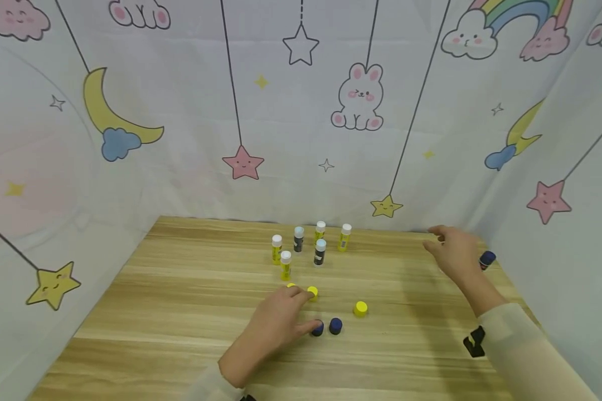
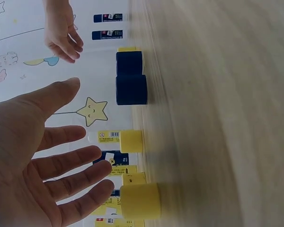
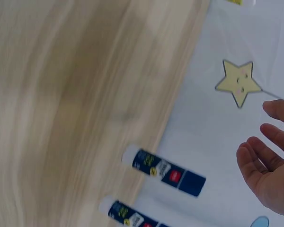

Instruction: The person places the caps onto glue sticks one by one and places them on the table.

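My left hand [image 1: 280,314] hovers low over loose glue stick caps, fingers spread and nothing gripped. Just by its thumb are a navy cap [image 1: 318,328] and a second navy cap [image 1: 335,326]. Under and past the fingertips sit yellow caps [image 1: 312,293], one partly hidden by the hand. At the far right my right hand [image 1: 454,252] is raised above the table, its fingers loosely bent around nothing. Close to it stands a capped navy glue stick [image 1: 487,260]; the right wrist view shows another navy glue stick [image 3: 132,215] beside it.
Several uncapped glue sticks stand upright at the back middle, among them a yellow one [image 1: 286,266] and a navy one [image 1: 319,253]. Another yellow cap [image 1: 361,309] sits right of centre. A printed white curtain [image 1: 195,189] surrounds the wooden table [image 1: 180,312].
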Demonstrator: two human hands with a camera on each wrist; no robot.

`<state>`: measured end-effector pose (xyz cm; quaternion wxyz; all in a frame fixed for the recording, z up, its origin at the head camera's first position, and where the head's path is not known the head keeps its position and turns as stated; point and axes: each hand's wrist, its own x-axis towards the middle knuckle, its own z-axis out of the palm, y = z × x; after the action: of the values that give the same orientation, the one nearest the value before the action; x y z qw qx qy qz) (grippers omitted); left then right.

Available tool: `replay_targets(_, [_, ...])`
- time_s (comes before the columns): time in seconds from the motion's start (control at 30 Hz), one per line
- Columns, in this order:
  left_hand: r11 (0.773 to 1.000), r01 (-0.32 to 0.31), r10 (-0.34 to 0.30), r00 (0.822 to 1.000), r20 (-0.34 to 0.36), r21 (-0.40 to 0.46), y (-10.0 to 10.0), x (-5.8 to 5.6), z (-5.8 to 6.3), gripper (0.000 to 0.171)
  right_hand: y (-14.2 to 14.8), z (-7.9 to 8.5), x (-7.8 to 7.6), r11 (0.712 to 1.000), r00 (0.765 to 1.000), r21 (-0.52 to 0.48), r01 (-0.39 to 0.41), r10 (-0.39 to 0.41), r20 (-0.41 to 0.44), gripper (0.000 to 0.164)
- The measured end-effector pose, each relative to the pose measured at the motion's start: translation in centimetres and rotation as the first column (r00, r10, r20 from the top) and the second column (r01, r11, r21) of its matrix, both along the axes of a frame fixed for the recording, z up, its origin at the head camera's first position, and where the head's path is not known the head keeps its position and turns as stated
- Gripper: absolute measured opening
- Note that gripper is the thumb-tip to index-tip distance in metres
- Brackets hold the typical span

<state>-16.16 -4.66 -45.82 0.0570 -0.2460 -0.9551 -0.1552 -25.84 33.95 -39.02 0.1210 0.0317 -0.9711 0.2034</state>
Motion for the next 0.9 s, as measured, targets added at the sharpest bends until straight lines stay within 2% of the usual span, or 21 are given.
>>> replay_targets(0.33, [1.000,0.005,-0.005,1.000,-0.003,0.022,0.5,0.2,-0.3,0.056,-3.8,-2.3,-0.4,0.989,0.996,-0.134,-0.062,0.070,0.052,0.043])
replay_targets(0.67, [1.000,0.020,-0.020,1.000,0.000,0.012,0.8,0.3,-0.4,0.058,-7.2,-4.4,-0.9,0.980,0.994,-0.176,-0.095,0.102,0.034,0.043])
replay_targets(0.9, [1.000,0.027,-0.026,1.000,0.008,-0.006,1.1,0.4,-0.7,0.058,-10.2,-5.3,-0.8,0.955,0.988,-0.274,-0.112,0.136,0.071,0.043])
